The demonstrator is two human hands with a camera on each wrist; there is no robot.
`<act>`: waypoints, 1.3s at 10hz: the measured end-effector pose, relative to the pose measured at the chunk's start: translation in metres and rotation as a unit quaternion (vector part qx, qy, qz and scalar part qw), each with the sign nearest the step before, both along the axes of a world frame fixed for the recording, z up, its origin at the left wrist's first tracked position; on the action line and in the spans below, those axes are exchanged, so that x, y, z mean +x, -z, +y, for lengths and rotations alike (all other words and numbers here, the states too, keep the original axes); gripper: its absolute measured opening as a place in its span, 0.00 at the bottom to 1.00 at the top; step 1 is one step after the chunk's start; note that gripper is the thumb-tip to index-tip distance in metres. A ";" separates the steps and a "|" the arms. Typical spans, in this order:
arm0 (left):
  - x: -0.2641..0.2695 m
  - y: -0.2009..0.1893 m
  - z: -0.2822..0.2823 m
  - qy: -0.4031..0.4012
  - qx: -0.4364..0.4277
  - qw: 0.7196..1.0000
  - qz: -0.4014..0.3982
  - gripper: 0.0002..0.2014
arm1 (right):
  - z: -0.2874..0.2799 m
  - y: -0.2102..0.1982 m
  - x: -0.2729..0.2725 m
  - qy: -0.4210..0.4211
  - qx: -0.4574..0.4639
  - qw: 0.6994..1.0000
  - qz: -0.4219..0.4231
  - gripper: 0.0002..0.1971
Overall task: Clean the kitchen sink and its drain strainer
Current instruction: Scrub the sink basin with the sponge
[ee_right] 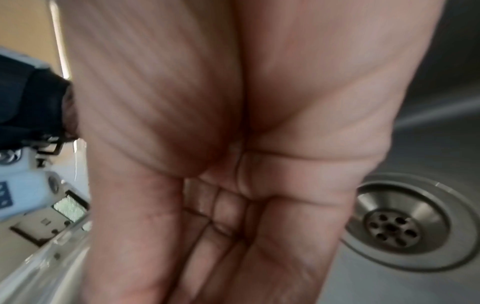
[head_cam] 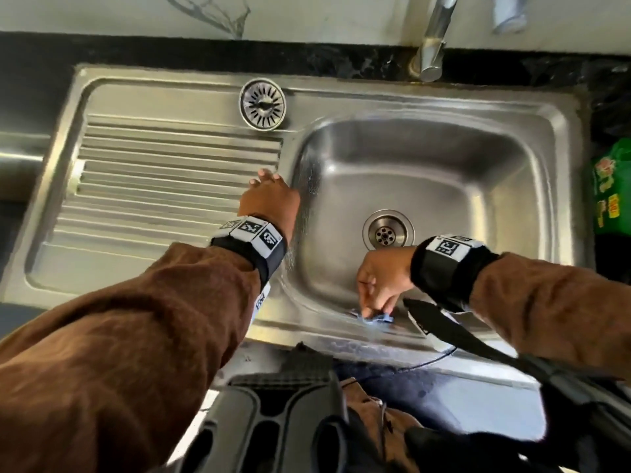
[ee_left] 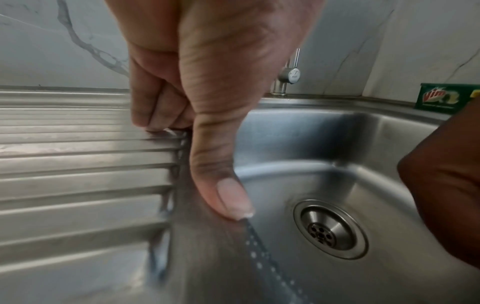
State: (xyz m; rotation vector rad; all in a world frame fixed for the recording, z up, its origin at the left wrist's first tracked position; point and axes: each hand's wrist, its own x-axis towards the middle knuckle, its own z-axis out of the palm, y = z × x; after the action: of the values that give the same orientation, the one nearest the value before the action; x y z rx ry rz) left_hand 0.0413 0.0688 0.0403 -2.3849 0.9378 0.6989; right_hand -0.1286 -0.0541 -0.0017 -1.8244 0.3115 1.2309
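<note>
The steel sink (head_cam: 426, 172) has its drain (head_cam: 388, 230) uncovered. The round drain strainer (head_cam: 262, 104) lies on the rim behind the ribbed drainboard (head_cam: 164, 172). My left hand (head_cam: 268, 180) rests on the ridge between drainboard and basin and holds nothing. In the left wrist view its fingertips (ee_left: 153, 123) touch the drainboard (ee_left: 78, 164) and the thumb lies along the basin edge. My right hand (head_cam: 374, 307) pinches a small blue scrub pad (head_cam: 375, 318) against the basin's front wall. In the right wrist view the palm (ee_right: 246, 185) hides the pad, and the drain (ee_right: 405, 224) lies to its right.
A chrome faucet (head_cam: 433, 39) stands behind the basin. A green dish-soap packet (head_cam: 611, 192) sits on the dark counter to the right. A black strap (head_cam: 454, 329) and thin cable hang over the sink's front rim. A marble wall rises behind the counter.
</note>
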 end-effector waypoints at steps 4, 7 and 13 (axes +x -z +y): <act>-0.004 0.008 -0.008 -0.010 0.029 0.999 -0.026 0.43 | 0.045 0.070 0.076 0.243 0.134 0.961 0.015 0.07; -0.009 0.001 -0.008 -0.011 0.042 0.999 -0.030 0.51 | 0.032 0.079 0.074 -0.018 0.060 0.997 0.039 0.14; -0.011 -0.003 -0.013 0.003 0.058 0.997 -0.051 0.43 | 0.031 0.088 0.116 0.349 0.066 0.935 0.002 0.19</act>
State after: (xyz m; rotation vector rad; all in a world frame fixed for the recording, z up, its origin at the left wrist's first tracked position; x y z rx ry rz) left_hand 0.0305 0.0561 0.0437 -2.2921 0.8376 0.6069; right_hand -0.0130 -0.0233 -0.0901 -1.4020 0.7832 0.7290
